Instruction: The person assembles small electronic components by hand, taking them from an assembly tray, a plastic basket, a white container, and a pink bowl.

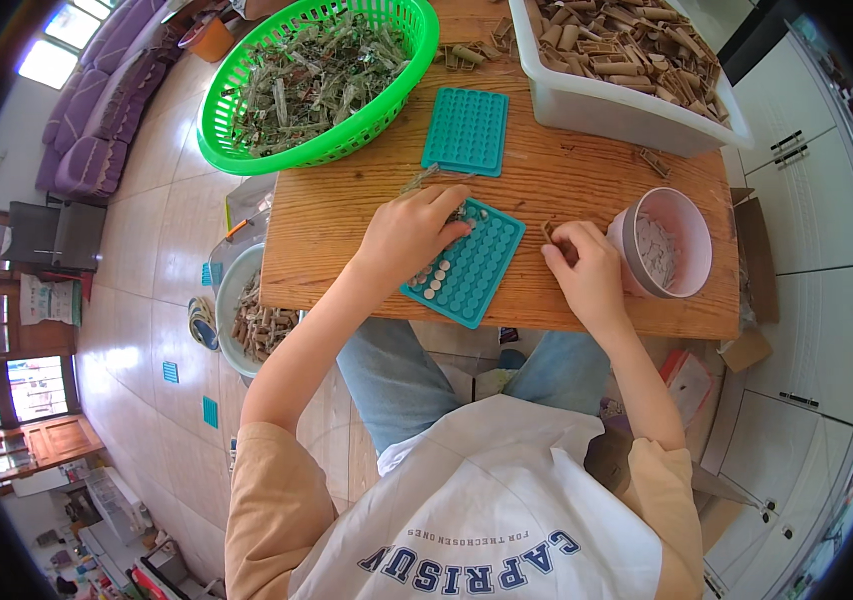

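My left hand (415, 232) is closed, its fingertips bent down over the upper left part of a teal tray (492, 262) with rows of round wells. What those fingers pinch, if anything, is mostly hidden; a clear plastic piece (429, 177) shows just beyond the knuckles. Several small white discs (435, 284) lie in wells near the tray's lower left edge. To the right, my right hand (587, 262) is closed with a small brown plastic piece (548, 232) between thumb and fingers. Beside it stands a pink cup (695, 245) with white discs inside.
A green basket (209, 125) of clear plastic parts sits at the far left, overhanging the wooden table (337, 215). A second teal tray (467, 130) lies farther back. At the far right is a white bin (607, 115) of brown pieces. A tub (232, 340) stands below the left edge.
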Demonstrator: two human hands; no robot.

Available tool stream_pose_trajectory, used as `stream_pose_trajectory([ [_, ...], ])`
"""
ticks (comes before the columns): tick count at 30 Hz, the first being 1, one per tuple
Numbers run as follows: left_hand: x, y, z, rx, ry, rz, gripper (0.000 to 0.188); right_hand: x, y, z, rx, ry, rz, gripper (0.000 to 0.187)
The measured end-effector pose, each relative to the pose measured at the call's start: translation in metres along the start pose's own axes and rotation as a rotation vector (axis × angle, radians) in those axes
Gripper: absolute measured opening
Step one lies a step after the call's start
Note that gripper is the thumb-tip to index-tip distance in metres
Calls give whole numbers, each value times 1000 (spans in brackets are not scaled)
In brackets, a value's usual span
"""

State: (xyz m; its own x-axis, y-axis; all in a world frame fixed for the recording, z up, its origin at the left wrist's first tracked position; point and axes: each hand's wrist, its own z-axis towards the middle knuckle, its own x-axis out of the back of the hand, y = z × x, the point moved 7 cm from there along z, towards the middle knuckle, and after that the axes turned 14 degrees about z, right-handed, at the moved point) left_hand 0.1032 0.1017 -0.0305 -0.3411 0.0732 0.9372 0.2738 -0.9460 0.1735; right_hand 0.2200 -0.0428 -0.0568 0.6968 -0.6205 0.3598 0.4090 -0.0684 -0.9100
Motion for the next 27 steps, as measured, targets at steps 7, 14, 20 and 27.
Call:
stream_pose_trajectory([
  [7,1,-30,-2,213,-106,-285,30,-7,-23,11,257,151,-358,20],
  [14,29,-50,-20,525,-167,-1159,35,-33,-77,9,341,37,96,25],
  [20,53,-22,-38,501,-116,-1488,36,-56,-130,8,533,45,293,32],
  [27,53,-6,-60,502,131,-1528,37,-75,-145,-7,740,78,111,40],
])
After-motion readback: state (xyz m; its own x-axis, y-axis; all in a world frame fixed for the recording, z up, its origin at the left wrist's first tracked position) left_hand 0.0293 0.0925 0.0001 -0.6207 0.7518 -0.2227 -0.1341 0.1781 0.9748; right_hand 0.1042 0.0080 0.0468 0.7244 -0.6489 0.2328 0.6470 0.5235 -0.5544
